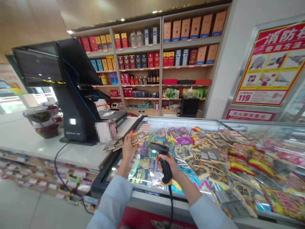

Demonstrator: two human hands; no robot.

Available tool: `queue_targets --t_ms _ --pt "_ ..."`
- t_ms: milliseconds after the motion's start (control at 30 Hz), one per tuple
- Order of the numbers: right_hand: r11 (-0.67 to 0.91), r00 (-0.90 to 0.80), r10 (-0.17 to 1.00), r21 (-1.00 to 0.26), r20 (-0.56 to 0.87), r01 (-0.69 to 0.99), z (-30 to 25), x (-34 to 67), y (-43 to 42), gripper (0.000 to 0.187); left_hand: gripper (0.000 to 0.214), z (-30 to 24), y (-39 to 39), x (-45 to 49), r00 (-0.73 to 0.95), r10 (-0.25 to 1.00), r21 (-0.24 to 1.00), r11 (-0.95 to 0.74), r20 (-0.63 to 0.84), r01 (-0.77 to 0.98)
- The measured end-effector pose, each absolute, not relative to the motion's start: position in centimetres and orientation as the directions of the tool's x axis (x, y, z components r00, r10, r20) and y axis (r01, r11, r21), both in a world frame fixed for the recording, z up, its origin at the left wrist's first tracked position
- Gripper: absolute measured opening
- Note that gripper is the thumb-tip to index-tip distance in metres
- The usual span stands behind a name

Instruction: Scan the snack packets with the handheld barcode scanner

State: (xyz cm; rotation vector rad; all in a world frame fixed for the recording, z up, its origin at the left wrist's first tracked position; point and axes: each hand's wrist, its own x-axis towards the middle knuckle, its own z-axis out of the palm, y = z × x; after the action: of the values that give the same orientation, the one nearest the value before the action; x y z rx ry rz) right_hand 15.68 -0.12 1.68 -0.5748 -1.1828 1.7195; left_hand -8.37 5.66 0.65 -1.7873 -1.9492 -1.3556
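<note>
My left hand (129,144) is closed on a small red and yellow snack packet (134,138), held up over the left edge of the glass-topped freezer. In my right hand (172,163) is a black and yellow barcode scanner (165,163), gripped by its handle. The scanner's head points left toward the packet, a short gap apart from it. A black cord hangs from the bottom of its handle. Below both hands, many snack packets in purple, grey-brown and red-yellow wrappers lie on and in the freezer (157,194); reflections blur which.
On the white counter (78,156) at left stands a black checkout terminal (76,105), with stacked food tubs (44,122) beside it and a cable (57,165) hanging down. Shelves (140,68) of boxes and bottles line the back wall. A fire-safety sign (269,63) hangs at right.
</note>
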Motion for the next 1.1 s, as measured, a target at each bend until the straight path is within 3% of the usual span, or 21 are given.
queue_targets --t_ms 167,567,1100 --pt "0.028 -0.47 0.862 -0.944 0.19 -0.33 1.6 15.9 -0.2 0.023 0.079 1.0 5.1 -8.6 -0.272 0.666 0.375 -0.013 0.694 0.927" --pt "-0.007 -0.495 0.849 -0.931 0.188 -0.366 1.8 16.0 -0.5 0.021 0.087 0.8 5.7 -8.4 -0.072 0.703 0.394 -0.309 0.708 0.865" --pt "-0.074 -0.504 0.843 -0.889 0.187 -0.453 3.5 18.0 -1.8 0.023 0.09 1.4 5.9 -6.8 -0.04 0.712 0.389 -0.335 0.701 0.858"
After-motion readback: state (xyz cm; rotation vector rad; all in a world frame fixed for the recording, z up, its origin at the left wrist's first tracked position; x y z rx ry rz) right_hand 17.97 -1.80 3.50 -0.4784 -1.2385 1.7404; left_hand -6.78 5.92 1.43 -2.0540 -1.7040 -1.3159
